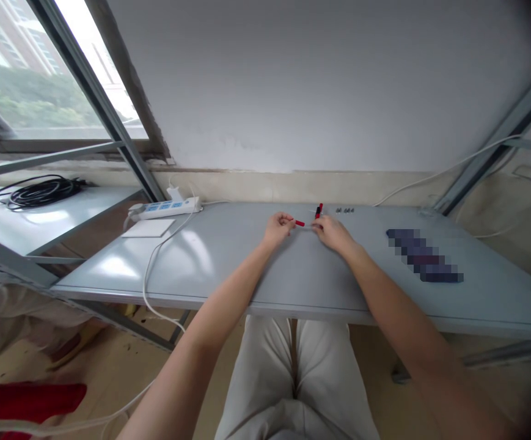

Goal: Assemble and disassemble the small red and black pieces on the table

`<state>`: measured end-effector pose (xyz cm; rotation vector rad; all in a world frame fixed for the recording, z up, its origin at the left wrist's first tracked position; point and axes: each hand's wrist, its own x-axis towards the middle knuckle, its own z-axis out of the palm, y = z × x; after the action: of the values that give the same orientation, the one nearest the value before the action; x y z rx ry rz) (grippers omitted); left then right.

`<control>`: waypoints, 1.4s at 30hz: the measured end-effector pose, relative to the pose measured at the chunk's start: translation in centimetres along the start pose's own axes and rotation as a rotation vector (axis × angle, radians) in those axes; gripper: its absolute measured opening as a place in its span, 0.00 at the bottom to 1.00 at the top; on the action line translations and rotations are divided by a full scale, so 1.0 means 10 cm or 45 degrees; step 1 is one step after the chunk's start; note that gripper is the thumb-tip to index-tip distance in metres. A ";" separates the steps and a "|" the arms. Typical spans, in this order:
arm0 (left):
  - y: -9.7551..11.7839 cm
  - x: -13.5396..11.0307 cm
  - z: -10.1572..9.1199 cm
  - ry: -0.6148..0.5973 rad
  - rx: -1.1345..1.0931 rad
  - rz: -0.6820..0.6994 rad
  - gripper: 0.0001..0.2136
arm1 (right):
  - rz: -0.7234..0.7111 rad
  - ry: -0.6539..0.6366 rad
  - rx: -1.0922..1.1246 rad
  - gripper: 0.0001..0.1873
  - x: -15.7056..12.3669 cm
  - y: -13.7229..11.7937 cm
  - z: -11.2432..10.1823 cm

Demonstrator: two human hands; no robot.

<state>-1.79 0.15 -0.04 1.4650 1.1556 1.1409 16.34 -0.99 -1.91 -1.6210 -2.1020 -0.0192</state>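
The left hand [278,228] is over the middle of the grey, smooth-topped worktop [292,275], its fingers pinched together on a small, slim red stick [299,223] that points towards the right hand [332,232]; the right hand's fingers are bent close together, their tips beside a small red-and-black stick-shaped piece [318,211] near the worktop's back edge; whether they grasp that piece cannot be told, as the fingers hide its near end.

To the right of the red-and-black piece, along the back of the worktop, lies a row of tiny dark pieces [348,210], too small to make out; farther right and nearer the front lies a long, dark purple item [423,256], blurred into blocks.

At the back left sits a white power strip with blue sockets [167,208], a white plug [174,194] standing up at its back; just in front of it is a flat, white rectangular slab [149,228]; a thin white cable [146,278] runs beside the slab and over the front edge; on the separate grey shelf [63,223] at far left lies a coiled black cable [47,192].
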 end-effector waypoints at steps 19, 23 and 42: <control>-0.10 -0.01 0.01 -0.215 -0.144 0.044 0.06 | -0.111 0.080 0.363 0.10 0.01 -0.20 0.10; -0.16 -0.01 0.07 -0.108 -0.090 0.097 0.06 | -0.042 0.084 0.473 0.12 0.00 -0.28 0.17; -0.55 0.44 -0.29 0.298 0.737 0.038 0.06 | -0.166 -0.075 0.354 0.14 -0.03 -0.33 0.11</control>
<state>-4.81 5.54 -4.49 1.8117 1.7339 1.0652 12.95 -1.96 -2.13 -1.3352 -2.1413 0.2688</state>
